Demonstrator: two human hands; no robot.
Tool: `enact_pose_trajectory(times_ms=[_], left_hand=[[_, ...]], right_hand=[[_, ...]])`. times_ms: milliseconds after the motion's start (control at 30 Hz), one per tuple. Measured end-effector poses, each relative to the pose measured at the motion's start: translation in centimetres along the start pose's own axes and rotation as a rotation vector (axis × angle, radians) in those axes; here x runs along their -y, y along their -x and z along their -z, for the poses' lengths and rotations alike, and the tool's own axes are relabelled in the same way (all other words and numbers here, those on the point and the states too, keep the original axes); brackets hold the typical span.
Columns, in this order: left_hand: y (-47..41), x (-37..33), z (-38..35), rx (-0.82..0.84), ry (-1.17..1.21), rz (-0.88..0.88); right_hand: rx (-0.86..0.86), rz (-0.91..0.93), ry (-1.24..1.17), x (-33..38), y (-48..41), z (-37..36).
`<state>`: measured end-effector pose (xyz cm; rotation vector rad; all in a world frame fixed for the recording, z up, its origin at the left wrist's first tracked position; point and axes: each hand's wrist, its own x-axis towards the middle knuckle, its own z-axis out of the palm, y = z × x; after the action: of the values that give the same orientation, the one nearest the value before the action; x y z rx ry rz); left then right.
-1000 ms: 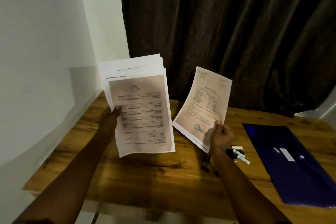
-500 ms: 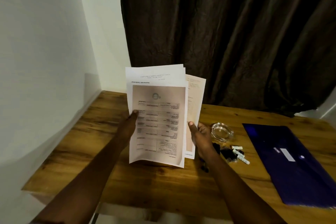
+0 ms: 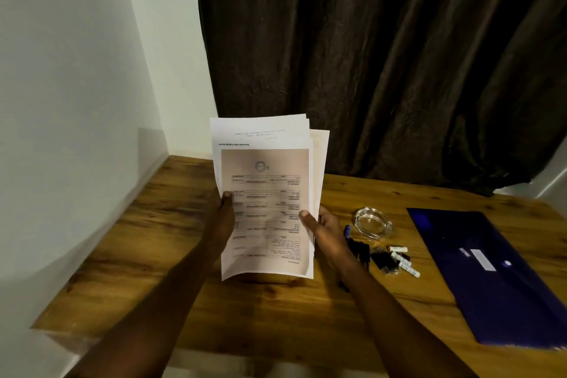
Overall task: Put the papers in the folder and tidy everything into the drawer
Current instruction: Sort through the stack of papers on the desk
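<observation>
Centrally in the head view, upright above the wooden counter point(image 3: 171, 224): stack of white printed papers point(image 3: 265, 202), pinched at one edge by the left hand point(image 3: 221, 212), at the other by the right hand point(image 3: 324, 228). Best tapped square, then slid into the flat dark-blue plastic folder point(image 3: 491, 273), well apart rightwards. Print blurred; drawer unseen.

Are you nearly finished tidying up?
Not nearly. Done: the papers are in one stack. In hand: the left hand and right hand hold it upright. Left: it goes into the folder, then folder, pens and ashtray get put away; no drawer shows.
</observation>
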<state>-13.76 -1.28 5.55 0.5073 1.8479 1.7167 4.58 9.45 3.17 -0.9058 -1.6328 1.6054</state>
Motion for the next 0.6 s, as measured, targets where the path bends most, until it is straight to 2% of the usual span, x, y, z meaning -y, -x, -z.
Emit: enact_pose_trajectory(times_ms=[167, 333, 467, 600], left_hand=[[-0.4, 0.1, 0.1, 0.049, -0.053, 0.003], [-0.2, 0.1, 0.5, 0.188, -0.050, -0.116], [-0.4, 0.0, 0.6, 0.232, -0.011, -0.093], [-0.5, -0.2, 0.6, 0.208, 0.032, -0.042]], right_hand=[[-0.021, 0.032, 0.020, -0.2, -0.5, 0.2], [-0.190, 0.066, 0.070, -0.6, -1.2, 0.4], [-0.254, 0.085, 0.046, -0.3, -1.6, 0.6], [-0.311, 0.060, -0.062, -0.1, -1.8, 0.6]])
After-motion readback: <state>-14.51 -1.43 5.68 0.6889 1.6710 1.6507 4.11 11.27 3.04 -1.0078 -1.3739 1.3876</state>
